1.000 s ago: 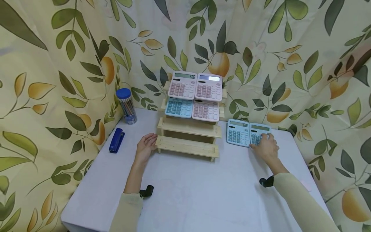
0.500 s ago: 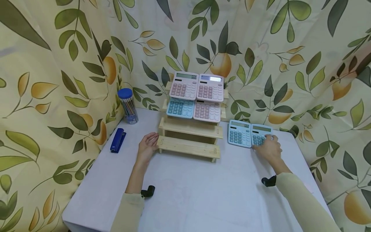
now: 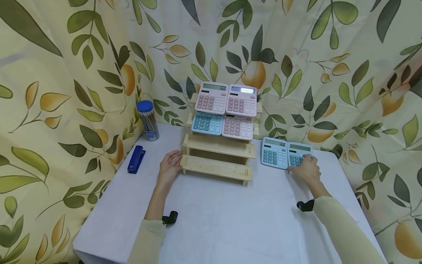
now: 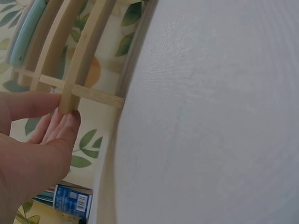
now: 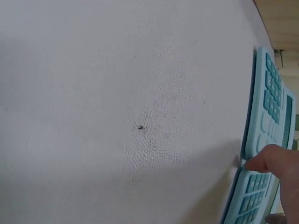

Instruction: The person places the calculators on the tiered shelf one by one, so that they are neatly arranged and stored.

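My left hand (image 3: 169,168) pinches the left end of the lowest step of a tiered wooden stand (image 3: 215,167). In the left wrist view its thumb lies on one face of the board and the fingers on the other. Over at the right, my right hand (image 3: 306,171) grips a blue calculator (image 3: 299,148), thumb at its near left corner and fingers by its right side. A second blue calculator (image 3: 274,153) lies close against it on the left. Higher on the stand rest two pink calculators (image 3: 211,97), above a blue calculator (image 3: 207,123) and another pink calculator (image 3: 237,127).
A blue stapler (image 3: 136,159) lies on the white table (image 3: 224,220) at the left. Behind it stands a blue-lidded tub of pencils (image 3: 148,121). A leaf-patterned curtain (image 3: 184,33) hangs around the table's back and sides.
The head view has shifted slightly, so everything sits a little further right. Both hands keep nearly the same places, and the calculators have not visibly moved on the table.
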Demonstrator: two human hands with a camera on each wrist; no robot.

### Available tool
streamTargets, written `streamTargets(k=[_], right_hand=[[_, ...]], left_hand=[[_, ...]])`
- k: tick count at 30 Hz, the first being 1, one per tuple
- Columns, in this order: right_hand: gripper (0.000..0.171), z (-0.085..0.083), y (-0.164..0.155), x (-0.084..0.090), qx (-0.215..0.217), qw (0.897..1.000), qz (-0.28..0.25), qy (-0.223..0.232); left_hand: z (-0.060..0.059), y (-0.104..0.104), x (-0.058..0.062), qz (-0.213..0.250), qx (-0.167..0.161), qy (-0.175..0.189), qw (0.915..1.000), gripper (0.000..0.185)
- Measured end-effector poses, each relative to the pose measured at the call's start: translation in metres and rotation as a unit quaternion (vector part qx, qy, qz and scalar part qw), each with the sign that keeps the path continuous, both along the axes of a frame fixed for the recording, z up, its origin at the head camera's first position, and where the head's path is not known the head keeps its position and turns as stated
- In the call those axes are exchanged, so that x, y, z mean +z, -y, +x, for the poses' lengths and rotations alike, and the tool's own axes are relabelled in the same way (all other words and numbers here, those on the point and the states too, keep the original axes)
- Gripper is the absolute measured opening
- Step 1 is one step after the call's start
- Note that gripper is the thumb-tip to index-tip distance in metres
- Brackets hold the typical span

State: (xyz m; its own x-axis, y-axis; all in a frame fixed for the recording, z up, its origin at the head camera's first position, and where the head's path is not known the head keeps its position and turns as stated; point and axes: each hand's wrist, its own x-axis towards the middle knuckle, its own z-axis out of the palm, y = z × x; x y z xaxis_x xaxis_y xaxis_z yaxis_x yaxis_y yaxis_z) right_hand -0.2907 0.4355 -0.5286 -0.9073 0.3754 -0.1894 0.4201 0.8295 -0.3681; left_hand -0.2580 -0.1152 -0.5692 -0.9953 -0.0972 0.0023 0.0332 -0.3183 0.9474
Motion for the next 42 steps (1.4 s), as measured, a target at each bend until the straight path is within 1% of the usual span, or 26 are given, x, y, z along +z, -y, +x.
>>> streamTargets(k=[7,11,16,25,29,36,42], right_hand=[[0.116,-0.004,0.0,-0.001,-0.018,1.0,-0.002,0.012],[0.12,-0.006,-0.004,-0.001,-0.029,0.999,-0.018,0.009],[0.125,-0.006,-0.009,-0.003,-0.052,0.998,-0.039,0.002],[0.129,-0.002,-0.012,-0.007,-0.063,0.996,-0.045,-0.048],[0.128,0.002,-0.014,-0.007,-0.059,0.996,-0.044,-0.059],[0.119,0.013,-0.017,-0.005,-0.044,0.996,-0.03,-0.076],[0.111,0.024,-0.015,-0.002,-0.051,0.994,-0.025,-0.098]], left_hand=[[0.001,0.0,0.002,-0.013,-0.004,0.003,0.9999,0.066],[0.0,0.001,0.001,-0.008,-0.003,0.003,1.0,0.064],[-0.001,0.001,0.001,0.005,0.0,0.007,1.0,0.064],[-0.001,0.002,0.0,0.007,-0.005,-0.003,1.0,0.065],[-0.001,0.001,0.0,0.011,-0.005,-0.002,0.9999,0.065],[-0.002,0.001,0.0,0.006,-0.003,-0.002,1.0,0.064],[-0.001,0.002,0.001,0.009,-0.006,0.0,0.9999,0.064]])
